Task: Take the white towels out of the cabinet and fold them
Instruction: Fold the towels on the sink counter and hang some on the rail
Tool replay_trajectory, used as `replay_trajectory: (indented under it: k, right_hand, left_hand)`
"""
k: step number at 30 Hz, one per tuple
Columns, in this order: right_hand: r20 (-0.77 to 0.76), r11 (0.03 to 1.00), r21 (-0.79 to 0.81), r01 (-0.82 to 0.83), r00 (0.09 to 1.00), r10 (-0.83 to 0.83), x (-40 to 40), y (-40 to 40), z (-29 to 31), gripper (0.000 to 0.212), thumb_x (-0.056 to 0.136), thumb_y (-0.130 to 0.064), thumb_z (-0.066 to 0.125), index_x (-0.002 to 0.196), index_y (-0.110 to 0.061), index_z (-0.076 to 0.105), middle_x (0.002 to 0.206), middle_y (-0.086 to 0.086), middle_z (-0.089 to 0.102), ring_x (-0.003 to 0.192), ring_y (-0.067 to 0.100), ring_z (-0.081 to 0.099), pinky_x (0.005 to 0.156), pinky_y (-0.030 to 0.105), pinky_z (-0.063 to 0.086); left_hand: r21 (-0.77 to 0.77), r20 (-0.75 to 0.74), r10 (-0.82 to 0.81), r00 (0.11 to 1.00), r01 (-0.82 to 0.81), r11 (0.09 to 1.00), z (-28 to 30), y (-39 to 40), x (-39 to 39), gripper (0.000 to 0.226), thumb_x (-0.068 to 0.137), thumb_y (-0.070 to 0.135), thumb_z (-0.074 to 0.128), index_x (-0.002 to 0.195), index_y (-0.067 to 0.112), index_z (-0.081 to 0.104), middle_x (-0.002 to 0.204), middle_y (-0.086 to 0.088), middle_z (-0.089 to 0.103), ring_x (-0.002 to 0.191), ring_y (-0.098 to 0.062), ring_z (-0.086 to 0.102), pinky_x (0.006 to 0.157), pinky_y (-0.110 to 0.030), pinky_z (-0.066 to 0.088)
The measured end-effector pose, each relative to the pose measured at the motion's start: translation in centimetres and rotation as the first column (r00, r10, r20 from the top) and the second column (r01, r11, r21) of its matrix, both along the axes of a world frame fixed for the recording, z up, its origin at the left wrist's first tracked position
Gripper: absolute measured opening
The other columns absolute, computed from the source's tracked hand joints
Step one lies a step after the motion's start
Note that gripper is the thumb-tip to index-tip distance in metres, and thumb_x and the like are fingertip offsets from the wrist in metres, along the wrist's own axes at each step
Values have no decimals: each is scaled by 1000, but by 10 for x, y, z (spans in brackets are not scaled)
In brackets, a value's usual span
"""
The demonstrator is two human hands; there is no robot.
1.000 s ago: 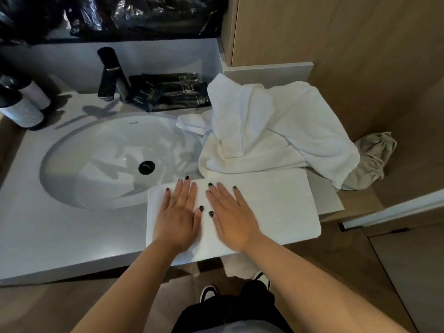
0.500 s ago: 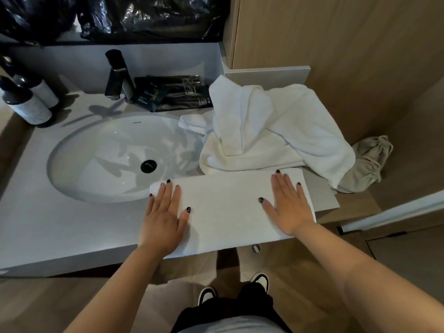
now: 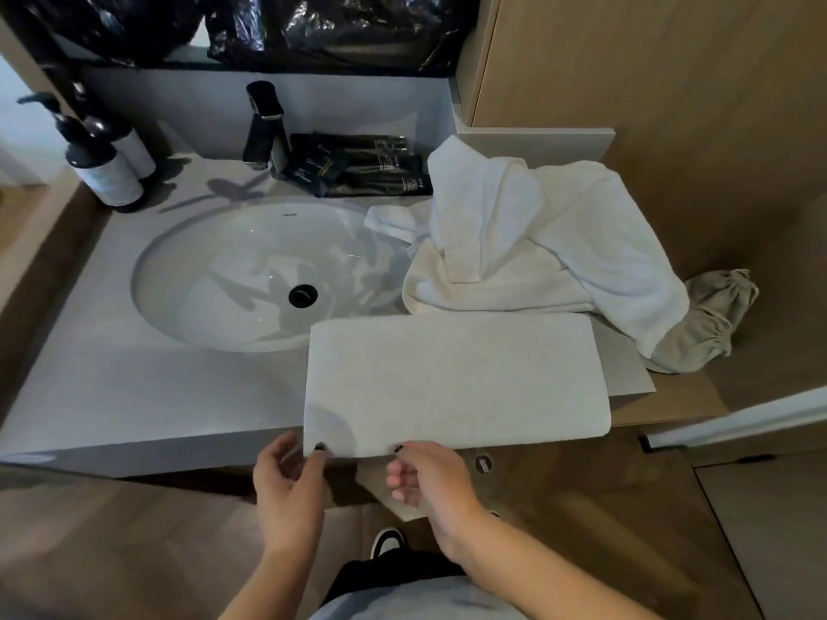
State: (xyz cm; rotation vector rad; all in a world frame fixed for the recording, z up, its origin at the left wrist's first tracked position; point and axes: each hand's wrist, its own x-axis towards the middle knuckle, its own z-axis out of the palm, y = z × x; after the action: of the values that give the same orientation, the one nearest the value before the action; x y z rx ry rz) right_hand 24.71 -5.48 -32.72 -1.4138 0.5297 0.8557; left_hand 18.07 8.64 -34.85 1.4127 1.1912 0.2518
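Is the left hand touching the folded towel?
Touching. The head view shows the left hand with fingertips pinching the near edge of the folded towel, one dark nail lying on the cloth at its corner.

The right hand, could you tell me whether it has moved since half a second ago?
Yes. The right hand has come off the folded towel's right end, back toward the person and left, to the towel's near edge over the counter front.
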Motion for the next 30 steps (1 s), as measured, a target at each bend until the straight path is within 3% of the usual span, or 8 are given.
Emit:
replay_trajectory:
  k: [3, 7, 10, 12, 14, 16, 21, 30]
  right_hand:
    - [-290, 989, 58, 134, 950, -112, -9, 5, -10, 22, 93, -28, 65, 105, -10, 61, 93, 13, 67, 82, 26, 66, 72, 35, 55]
    - [-397, 899, 271, 344, 891, -222, -12, 10, -15, 38, 84, -29, 70, 115, -10, 57, 114, 17, 67, 110, 29, 61, 103, 43, 43]
    - [-428, 787, 389, 480, 850, -307, -15, 17, -14, 47, 77, -22, 72, 121, -10, 60, 111, 15, 73, 111, 26, 63, 101, 40, 45]
    - [-441, 725, 461, 512, 841, -314, -17, 22, -14, 48, 81, -18, 71, 126, -9, 59, 115, 16, 71, 111, 28, 66, 96, 39, 51]
    - [-456, 680, 524, 514, 843, -286, -17, 26, -15, 48, 85, -17, 70, 130, -6, 56, 121, 20, 68, 112, 31, 66, 98, 43, 52]
    - [-461, 656, 540, 528, 837, -294, -15, 29, -15, 48, 88, -14, 68, 133, -6, 54, 123, 21, 66, 114, 33, 65, 101, 45, 50]
    - [-422, 588, 443, 677, 736, -530, 2, 13, -20, 41, 85, 5, 65, 125, -5, 60, 110, 15, 73, 94, 26, 73, 64, 33, 60]
    - [-315, 577, 337, 744, 667, -676, 18, -47, -31, 28, 88, 3, 66, 113, -8, 66, 104, 11, 75, 89, 23, 74, 68, 36, 62]
  left_hand:
    - [-222, -18, -97, 995, 91, 971, 5, 3, 7, 40, 89, 24, 71, 122, 16, 52, 112, -9, 63, 101, -27, 64, 96, -51, 52]
    - [-436, 78, -12, 997, 45, 899, 15, 3, 12, 25, 90, 17, 70, 111, 6, 62, 91, -11, 67, 77, -20, 62, 76, -35, 53]
    - [-637, 117, 131, 984, -27, 770, 21, -3, 11, 23, 87, 16, 69, 108, 8, 64, 68, -1, 54, 60, -11, 45, 67, -27, 41]
    - [-699, 164, 158, 974, 2, 715, 23, -7, 9, 38, 77, 20, 73, 112, 8, 65, 81, -4, 61, 70, -13, 50, 74, -28, 43]
    - [-694, 200, 142, 970, 38, 719, 26, -8, 8, 50, 71, 24, 74, 117, 7, 65, 99, -9, 65, 82, -20, 54, 86, -34, 43]
    - [-668, 209, 144, 967, 34, 743, 27, -8, 8, 46, 77, 22, 72, 119, 6, 64, 100, -8, 68, 80, -19, 58, 88, -34, 46]
    - [-617, 192, 136, 972, 12, 787, 28, -3, 14, 23, 94, 17, 63, 115, 11, 64, 95, -5, 76, 82, -20, 70, 74, -33, 53]
    - [-570, 105, 145, 984, -60, 819, 23, -4, 12, 7, 97, 13, 60, 103, 11, 62, 78, -4, 77, 62, -18, 73, 49, -26, 57]
